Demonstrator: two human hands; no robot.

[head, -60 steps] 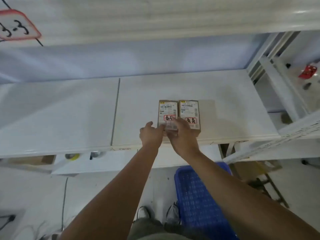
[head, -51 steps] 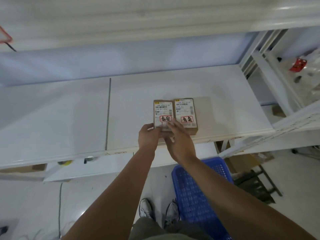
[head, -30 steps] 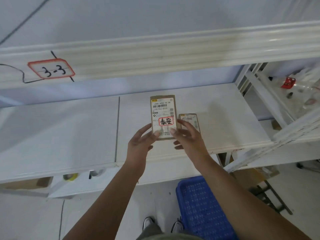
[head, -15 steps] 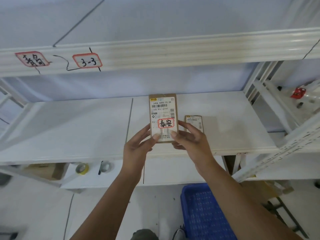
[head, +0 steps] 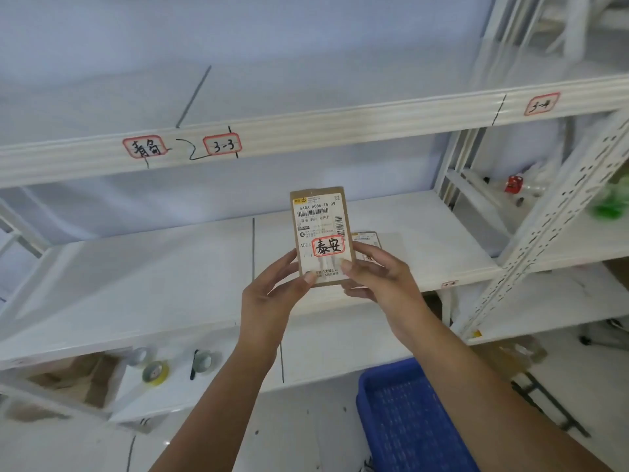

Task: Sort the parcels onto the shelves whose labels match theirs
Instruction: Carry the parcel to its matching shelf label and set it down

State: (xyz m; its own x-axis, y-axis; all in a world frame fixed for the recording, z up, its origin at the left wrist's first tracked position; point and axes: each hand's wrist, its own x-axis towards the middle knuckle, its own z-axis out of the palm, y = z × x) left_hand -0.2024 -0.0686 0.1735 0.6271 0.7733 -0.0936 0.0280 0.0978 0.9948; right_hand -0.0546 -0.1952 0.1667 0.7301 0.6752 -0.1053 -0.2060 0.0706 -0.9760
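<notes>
I hold a small brown parcel [head: 321,233] upright in front of the white shelf [head: 136,287]; its label carries red-boxed handwritten characters. My left hand [head: 272,294] grips its lower left edge and my right hand [head: 381,277] its lower right edge. A second brown parcel [head: 366,238] lies flat on the shelf behind my right hand, mostly hidden. The beam above bears a red-boxed handwritten label [head: 145,147], a "3-3" label [head: 223,144], and another label [head: 541,103] farther right.
A blue plastic crate [head: 408,413] stands on the floor at the lower right. Tape rolls [head: 155,371] lie on the lowest shelf. A perforated white upright [head: 544,229] rises on the right, with a red item [head: 514,183] and a green one [head: 609,209] beyond.
Both hands lifted the left parcel off the shelf and raised it upright. The other parcel stayed on the shelf. The view tilted up, showing the beam labels.
</notes>
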